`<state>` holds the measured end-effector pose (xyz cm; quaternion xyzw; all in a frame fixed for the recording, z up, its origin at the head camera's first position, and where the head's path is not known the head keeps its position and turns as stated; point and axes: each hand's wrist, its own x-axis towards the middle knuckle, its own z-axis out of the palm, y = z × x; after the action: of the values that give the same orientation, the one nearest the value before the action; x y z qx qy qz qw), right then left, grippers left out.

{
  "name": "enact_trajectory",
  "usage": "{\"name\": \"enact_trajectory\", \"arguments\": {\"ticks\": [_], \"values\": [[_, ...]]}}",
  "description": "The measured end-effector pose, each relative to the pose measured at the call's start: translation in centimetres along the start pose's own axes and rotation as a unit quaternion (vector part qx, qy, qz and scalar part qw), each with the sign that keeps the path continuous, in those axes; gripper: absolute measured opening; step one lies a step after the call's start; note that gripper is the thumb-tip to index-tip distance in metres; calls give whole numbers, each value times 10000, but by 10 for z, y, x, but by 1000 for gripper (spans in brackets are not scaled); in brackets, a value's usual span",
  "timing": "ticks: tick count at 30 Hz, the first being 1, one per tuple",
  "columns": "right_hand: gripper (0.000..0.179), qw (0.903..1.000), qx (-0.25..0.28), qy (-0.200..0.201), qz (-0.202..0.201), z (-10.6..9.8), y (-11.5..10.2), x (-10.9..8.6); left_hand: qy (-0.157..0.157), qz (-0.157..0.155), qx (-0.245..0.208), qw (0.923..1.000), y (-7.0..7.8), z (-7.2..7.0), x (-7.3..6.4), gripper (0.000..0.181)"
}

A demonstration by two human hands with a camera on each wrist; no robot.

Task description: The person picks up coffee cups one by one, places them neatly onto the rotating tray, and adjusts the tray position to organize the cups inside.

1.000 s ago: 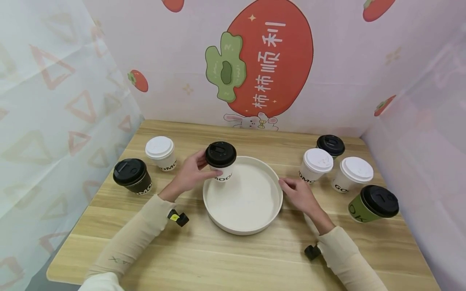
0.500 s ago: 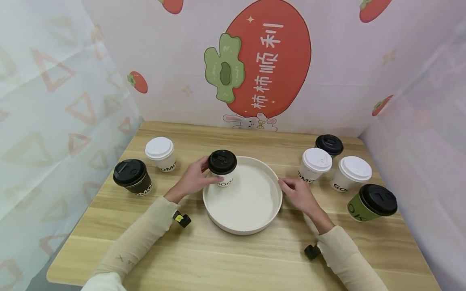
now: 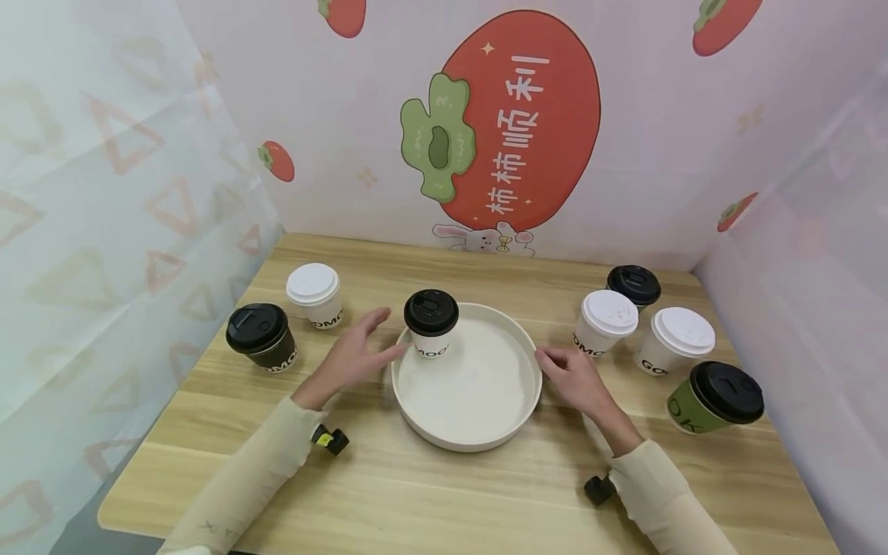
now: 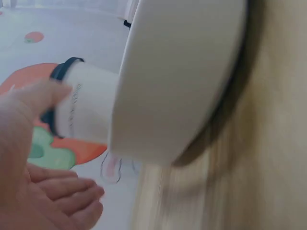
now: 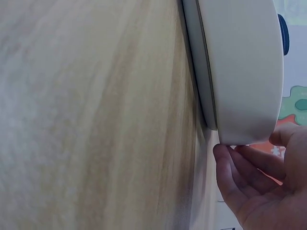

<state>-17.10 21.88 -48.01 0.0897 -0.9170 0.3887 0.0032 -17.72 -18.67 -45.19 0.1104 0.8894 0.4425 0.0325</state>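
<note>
A white paper coffee cup with a black lid [image 3: 431,324] stands upright inside the round cream tray [image 3: 472,439], near its back left rim. My left hand [image 3: 350,358] is just left of that cup, fingers and thumb spread, with a gap between hand and cup in the head view. The left wrist view shows the same cup [image 4: 88,103] rising above the tray wall, and the left hand [image 4: 29,158] holding nothing. On the tray's right side, my right hand [image 3: 572,376] grips the rim; in the right wrist view its thumb and fingertips meet the tray wall [image 5: 247,81].
At left on the wooden table [image 3: 416,509] stand a white-lidded cup [image 3: 315,297] and a dark cup [image 3: 262,337]. On the right are two white-lidded cups [image 3: 605,322] [image 3: 673,341], a black-lidded cup [image 3: 633,285] behind them, and a green cup [image 3: 714,397] in front.
The left hand first lowered the black-lidded white cup into the tray, then let go and drew back left with its fingers spreading. The right hand stayed at the tray's rim.
</note>
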Motion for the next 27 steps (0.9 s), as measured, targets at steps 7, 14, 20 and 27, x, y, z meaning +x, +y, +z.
{"name": "enact_trajectory", "arguments": {"ticks": [7,14,20,27], "values": [[32,9999,23,17,-169,3,-2,-1,593,-1112,354,9914,-21,-20,-38,101],[34,9998,-4,76,-200,3,-2,-4,1300,-1577,104,9788,-38,-19,-25,121],[35,9999,85,-33,-100,3,0,-7,2785,-1470,-555,9475,-60,-16,4,107],[38,9999,141,-46,-41,1,-1,-6,3616,-1380,-1286,9130,-72,-16,29,90]]}}
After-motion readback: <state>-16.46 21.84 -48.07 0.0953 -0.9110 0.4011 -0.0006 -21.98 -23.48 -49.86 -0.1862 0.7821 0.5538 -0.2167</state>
